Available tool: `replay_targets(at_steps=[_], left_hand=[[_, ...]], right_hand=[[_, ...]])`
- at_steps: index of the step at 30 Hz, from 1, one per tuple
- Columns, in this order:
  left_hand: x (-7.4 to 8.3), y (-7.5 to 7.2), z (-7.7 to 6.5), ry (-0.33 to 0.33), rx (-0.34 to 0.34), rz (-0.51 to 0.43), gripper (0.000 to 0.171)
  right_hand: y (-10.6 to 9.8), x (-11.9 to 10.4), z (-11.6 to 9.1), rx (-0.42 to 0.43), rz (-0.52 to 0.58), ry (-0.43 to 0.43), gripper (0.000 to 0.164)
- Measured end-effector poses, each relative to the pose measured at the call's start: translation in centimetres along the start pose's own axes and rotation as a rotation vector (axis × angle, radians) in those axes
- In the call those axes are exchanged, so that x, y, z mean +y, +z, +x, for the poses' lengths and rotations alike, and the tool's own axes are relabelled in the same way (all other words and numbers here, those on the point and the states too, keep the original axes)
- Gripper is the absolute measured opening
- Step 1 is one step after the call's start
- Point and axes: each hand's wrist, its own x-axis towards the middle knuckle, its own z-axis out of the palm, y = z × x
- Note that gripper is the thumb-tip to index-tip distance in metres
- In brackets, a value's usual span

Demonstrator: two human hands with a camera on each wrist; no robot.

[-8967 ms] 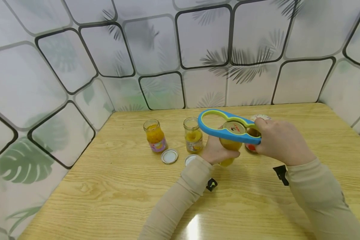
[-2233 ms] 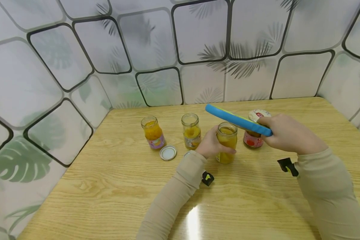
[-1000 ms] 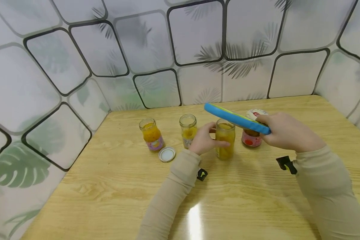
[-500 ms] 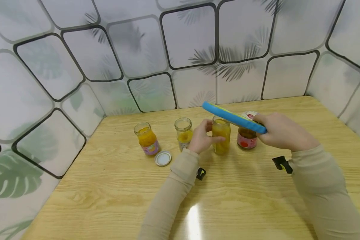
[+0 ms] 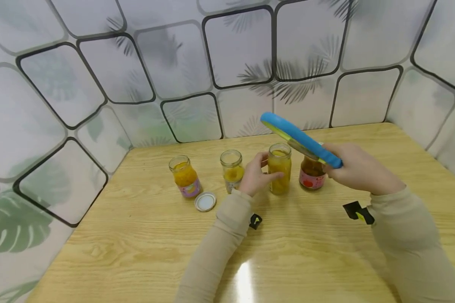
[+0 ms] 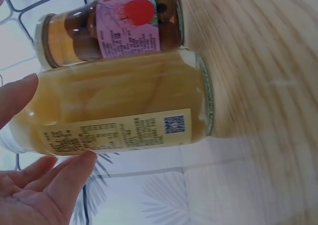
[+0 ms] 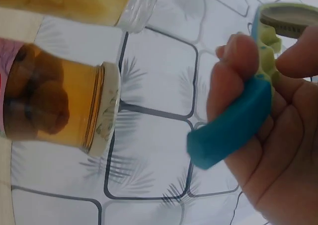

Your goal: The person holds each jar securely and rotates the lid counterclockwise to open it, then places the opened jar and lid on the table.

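Note:
My left hand [image 5: 255, 174] holds an open glass jar [image 5: 279, 168] of yellow fruit, which stands on the table. In the left wrist view, the thumb lies over the neck of this jar [image 6: 129, 96] and fingertips meet its label side. My right hand [image 5: 358, 168] grips the handle end of a blue and yellow-green jar opener [image 5: 293, 132], raised and tilted above a lidded jar [image 5: 311, 173] of brown round fruit with a pink label. A metal lid [image 7: 285, 20] sits inside the opener in the right wrist view.
An open jar [image 5: 232, 168] of yellow fruit stands left of my left hand. Farther left is an open jar [image 5: 186, 176] of orange fruit, with a loose lid [image 5: 205, 201] in front. A patterned backdrop [image 5: 246, 50] rises behind the wooden table [image 5: 136, 248].
The lid has come off the jar in my left hand. That jar has moved back and now stands upright beside the pink-labelled one. My right hand has just tilted the jar opener up more steeply.

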Motion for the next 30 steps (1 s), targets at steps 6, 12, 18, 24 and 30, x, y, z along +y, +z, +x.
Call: replay_targets(at_steps=[6, 12, 18, 24, 30], left_hand=[[0.7, -0.6, -1.1, 0.017, -0.014, 0.049, 0.065], [0.7, -1.4, -2.8, 0.036, -0.086, 0.086, 0.065], [0.1, -2.2, -4.0, 0.018, -0.160, 0.093, 0.064], [0.1, -3.1, -4.4, 0.014, -0.169, -0.013, 0.058], [0.3, -3.8, -4.5, 0.009, -0.179, -0.029, 0.055]], right_hand=[[0.4, -0.1, -0.6, 0.096, 0.194, 0.011, 0.012], [2.4, -0.2, -1.0, 0.108, 0.514, -0.001, 0.017], [5.1, -0.3, -1.2, -0.075, 0.976, 0.012, 0.023], [6.6, -0.4, -1.6, -0.126, 0.882, 0.179, 0.029], [7.5, -0.5, -1.3, -0.145, 0.731, 0.289, 0.012]])
